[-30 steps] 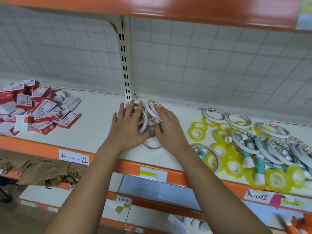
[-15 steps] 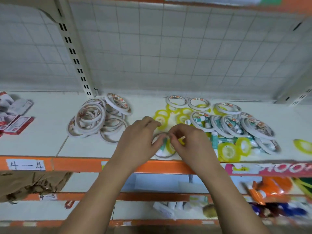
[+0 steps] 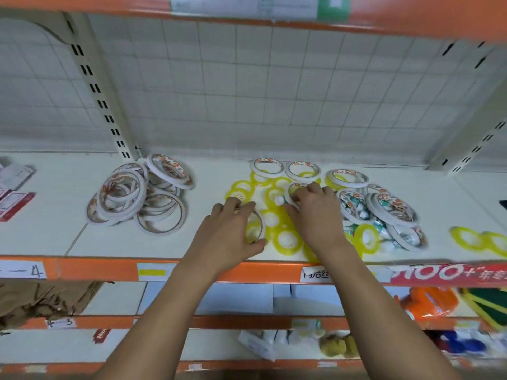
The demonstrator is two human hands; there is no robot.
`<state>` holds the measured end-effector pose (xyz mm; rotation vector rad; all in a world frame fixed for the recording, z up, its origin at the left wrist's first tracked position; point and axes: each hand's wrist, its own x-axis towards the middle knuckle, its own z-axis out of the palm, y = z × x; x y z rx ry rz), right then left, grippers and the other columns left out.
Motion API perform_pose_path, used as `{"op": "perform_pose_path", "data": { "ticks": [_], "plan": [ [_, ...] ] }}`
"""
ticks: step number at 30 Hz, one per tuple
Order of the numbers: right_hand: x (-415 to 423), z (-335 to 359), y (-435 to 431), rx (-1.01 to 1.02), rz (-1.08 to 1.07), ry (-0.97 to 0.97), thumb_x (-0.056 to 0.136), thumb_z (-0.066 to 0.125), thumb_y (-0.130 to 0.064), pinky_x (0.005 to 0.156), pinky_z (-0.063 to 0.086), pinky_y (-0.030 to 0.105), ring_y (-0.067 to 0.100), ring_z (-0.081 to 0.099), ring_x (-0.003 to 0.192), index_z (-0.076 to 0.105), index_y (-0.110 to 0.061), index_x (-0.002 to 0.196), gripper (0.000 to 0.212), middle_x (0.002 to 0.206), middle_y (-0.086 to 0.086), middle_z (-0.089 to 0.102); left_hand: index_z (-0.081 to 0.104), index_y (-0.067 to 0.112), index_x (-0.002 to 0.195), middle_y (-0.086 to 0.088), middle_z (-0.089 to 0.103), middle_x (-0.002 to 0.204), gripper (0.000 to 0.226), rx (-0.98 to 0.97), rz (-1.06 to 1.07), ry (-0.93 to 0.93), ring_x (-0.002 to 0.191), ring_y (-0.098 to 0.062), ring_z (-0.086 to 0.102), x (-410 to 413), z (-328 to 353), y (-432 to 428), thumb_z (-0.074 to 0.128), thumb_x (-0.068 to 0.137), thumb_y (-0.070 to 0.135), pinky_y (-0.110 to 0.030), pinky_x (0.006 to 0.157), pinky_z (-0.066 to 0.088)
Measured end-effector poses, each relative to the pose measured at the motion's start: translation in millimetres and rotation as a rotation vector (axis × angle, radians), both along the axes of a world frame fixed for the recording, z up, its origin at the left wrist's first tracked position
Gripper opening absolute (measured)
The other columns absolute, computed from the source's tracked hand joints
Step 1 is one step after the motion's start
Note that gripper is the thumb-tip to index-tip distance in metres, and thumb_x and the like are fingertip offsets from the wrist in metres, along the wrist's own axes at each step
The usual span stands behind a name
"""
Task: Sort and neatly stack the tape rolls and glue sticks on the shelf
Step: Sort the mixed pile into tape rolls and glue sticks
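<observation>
A heap of white tape rings point(image 3: 137, 196) lies at the back left of the white shelf point(image 3: 214, 171). To the right, small yellow tape rolls point(image 3: 286, 238), white-rimmed tape rolls point(image 3: 392, 205) and green-and-white glue sticks point(image 3: 356, 212) lie jumbled together. My left hand point(image 3: 227, 231) grips a white tape ring point(image 3: 259, 229) near the front edge. My right hand point(image 3: 315, 212) pinches another white-rimmed tape roll point(image 3: 292, 192) in the jumble, its fingers curled over it.
Red and white boxes point(image 3: 13, 196) lie at the far left. Two more yellow rolls point(image 3: 482, 241) sit at the far right. A slotted upright point(image 3: 101, 100) stands behind the white heap. The orange shelf edge point(image 3: 96, 270) carries labels; lower shelves hold other goods.
The view swung right from the white ring heap to the mixed pile. Both hands left the heap; the left took a white ring, and the right reached further back onto a white-rimmed roll.
</observation>
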<state>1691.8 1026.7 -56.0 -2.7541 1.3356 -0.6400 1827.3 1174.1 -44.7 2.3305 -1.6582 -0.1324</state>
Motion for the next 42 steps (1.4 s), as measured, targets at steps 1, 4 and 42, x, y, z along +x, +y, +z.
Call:
{"op": "perform_pose_path", "data": {
  "ticks": [1, 4, 42],
  "plan": [
    [-2, 1, 0, 0.019, 0.035, -0.045, 0.087, 0.069, -0.034, 0.084, 0.043, 0.045, 0.040, 0.052, 0.098, 0.070, -0.011, 0.099, 0.026, 0.105, 0.013, 0.061, 0.031, 0.029, 0.148, 0.000, 0.032, 0.142, 0.081, -0.031, 0.002, 0.015, 0.124, -0.024, 0.039, 1, 3, 0, 0.060, 0.080, 0.063, -0.040, 0.097, 0.045],
    [-9, 8, 8, 0.124, 0.175, -0.273, 0.085, 0.072, -0.034, 0.095, 0.039, 0.038, 0.035, 0.050, 0.112, 0.064, -0.018, 0.090, 0.019, 0.119, 0.007, 0.052, 0.033, 0.030, 0.148, 0.001, 0.029, 0.138, 0.081, -0.111, 0.023, 0.041, 0.125, -0.020, 0.036, 3, 10, 0, 0.060, 0.080, 0.063, -0.037, 0.095, 0.046],
    [167, 0, 127, 0.520, 0.413, -0.270, 0.072, 0.067, -0.070, 0.109, 0.033, 0.042, 0.027, 0.032, 0.130, 0.029, -0.030, 0.148, 0.094, 0.141, 0.004, 0.038, 0.045, 0.018, 0.140, -0.011, 0.042, 0.139, 0.086, -0.277, 0.297, -0.050, 0.131, -0.033, 0.040, 141, 3, 113, 0.079, 0.066, 0.045, -0.053, 0.099, 0.043]
  ]
}}
